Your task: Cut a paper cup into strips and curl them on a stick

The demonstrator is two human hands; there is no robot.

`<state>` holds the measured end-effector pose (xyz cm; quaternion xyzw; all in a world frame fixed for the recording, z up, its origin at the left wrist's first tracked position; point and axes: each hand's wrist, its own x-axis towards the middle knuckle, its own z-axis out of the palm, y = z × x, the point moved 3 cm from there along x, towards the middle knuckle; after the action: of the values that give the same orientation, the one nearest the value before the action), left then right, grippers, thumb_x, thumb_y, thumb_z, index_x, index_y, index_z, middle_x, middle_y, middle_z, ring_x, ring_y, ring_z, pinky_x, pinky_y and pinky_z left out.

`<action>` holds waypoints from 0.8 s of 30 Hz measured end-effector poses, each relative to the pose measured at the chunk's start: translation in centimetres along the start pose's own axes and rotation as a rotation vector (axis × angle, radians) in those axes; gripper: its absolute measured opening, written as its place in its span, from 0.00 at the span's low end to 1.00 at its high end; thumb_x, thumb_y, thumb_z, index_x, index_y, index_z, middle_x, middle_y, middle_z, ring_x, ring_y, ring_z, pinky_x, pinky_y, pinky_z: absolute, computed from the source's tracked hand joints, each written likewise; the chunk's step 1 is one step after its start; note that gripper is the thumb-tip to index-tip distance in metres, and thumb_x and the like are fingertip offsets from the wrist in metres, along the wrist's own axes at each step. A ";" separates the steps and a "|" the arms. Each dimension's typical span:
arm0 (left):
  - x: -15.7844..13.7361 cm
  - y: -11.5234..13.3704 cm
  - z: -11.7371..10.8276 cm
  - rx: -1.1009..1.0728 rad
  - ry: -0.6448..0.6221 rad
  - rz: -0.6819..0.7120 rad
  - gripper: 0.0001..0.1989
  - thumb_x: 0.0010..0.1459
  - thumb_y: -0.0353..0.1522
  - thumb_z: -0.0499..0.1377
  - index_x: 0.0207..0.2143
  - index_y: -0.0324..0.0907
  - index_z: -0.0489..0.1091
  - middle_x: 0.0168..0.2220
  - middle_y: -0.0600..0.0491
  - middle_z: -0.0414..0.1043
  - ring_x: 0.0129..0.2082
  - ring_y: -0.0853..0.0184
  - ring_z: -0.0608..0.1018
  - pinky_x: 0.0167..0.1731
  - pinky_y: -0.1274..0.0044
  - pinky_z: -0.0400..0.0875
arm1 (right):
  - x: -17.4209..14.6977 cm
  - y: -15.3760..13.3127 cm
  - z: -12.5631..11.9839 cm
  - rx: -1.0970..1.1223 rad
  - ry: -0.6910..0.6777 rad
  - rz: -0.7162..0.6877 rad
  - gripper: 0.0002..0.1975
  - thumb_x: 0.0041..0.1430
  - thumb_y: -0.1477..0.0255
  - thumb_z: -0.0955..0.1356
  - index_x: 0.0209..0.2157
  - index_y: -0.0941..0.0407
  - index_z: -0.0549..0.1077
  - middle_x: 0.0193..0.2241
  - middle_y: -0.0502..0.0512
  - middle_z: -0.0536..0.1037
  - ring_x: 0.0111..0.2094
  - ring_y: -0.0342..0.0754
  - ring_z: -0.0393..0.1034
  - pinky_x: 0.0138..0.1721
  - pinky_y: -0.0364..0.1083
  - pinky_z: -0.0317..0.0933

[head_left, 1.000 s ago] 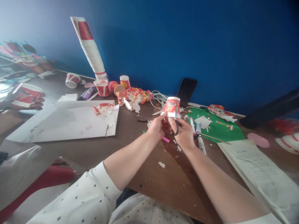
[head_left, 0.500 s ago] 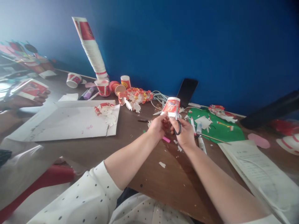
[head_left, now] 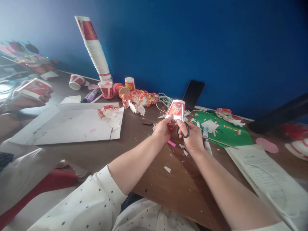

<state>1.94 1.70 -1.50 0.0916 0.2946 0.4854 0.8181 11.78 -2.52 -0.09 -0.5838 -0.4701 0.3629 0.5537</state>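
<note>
A red and white paper cup, its base turned up, is pinched at the lower rim by my left hand. My right hand grips scissors by their black handles, close against the cup's right side. How far the blades reach into the cup I cannot tell, as fingers and cup hide them. White paper scraps and a pink strip lie on the table below my hands.
A tall stack of paper cups leans by the blue wall. Behind my hands stands a black phone. Cut cup figures, a green sheet, a white board and papers lie around. At left, another person's hand holds a cup piece.
The scissors and my right hand have turned and shifted slightly, and the blade seen upright along the cup before is now hardly visible. At left, the other person's cup piece has tilted and risen.
</note>
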 end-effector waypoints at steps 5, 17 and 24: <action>-0.2 0.1 0.2 0.064 -0.039 -0.019 0.15 0.49 0.36 0.66 0.21 0.39 0.63 0.16 0.59 0.58 0.14 0.77 0.62 0.16 0.81 0.58 | 0.2 0.1 0.0 0.010 -0.019 0.023 0.20 0.48 0.52 0.69 0.24 0.55 0.72 0.17 0.49 0.70 0.17 0.43 0.62 0.21 0.43 0.58; 0.7 1.5 -0.5 0.053 0.067 0.097 0.13 0.48 0.36 0.67 0.23 0.39 0.65 0.16 0.61 0.57 0.12 0.79 0.59 0.14 0.83 0.53 | -0.6 0.0 1.1 -0.101 -0.141 -0.033 0.17 0.47 0.57 0.71 0.32 0.56 0.74 0.19 0.48 0.71 0.21 0.44 0.64 0.24 0.43 0.59; 0.3 2.0 -0.2 0.057 0.051 0.131 0.14 0.49 0.37 0.65 0.23 0.38 0.66 0.17 0.61 0.55 0.13 0.79 0.58 0.15 0.84 0.57 | -1.1 0.6 1.5 -0.253 -0.182 -0.118 0.16 0.50 0.57 0.70 0.32 0.56 0.74 0.23 0.50 0.74 0.23 0.44 0.65 0.27 0.43 0.60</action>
<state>0.44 2.96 -0.87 0.1217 0.3225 0.5315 0.7738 10.11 -3.02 -1.00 -0.5848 -0.5938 0.3190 0.4513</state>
